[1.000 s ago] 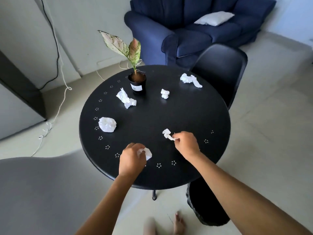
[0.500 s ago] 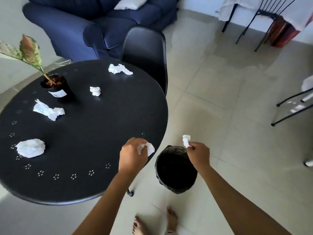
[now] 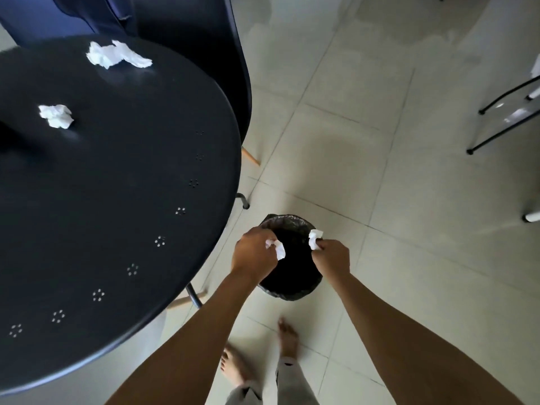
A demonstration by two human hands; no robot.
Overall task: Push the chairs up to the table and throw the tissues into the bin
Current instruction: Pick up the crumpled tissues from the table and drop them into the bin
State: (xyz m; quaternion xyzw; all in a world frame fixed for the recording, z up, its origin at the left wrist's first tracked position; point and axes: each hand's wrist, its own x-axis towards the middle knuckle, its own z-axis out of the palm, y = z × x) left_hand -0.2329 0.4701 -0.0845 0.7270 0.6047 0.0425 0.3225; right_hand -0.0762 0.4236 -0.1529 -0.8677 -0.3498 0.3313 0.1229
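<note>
Both my hands hover over the black bin on the floor, right of the round black table. My left hand is shut on a crumpled white tissue above the bin's left rim. My right hand pinches a second white tissue above the bin's right rim. Two more tissues lie on the table: a small ball at the left and a spread one at the far edge. A black chair stands tucked behind the table.
A blue sofa shows at the top left. Thin black metal chair legs stand on the tiled floor at the right. My bare feet are just below the bin.
My view has swung right and down from the table to the bin. Both hands carried their tissues off the table and now hold them over the bin's opening.
</note>
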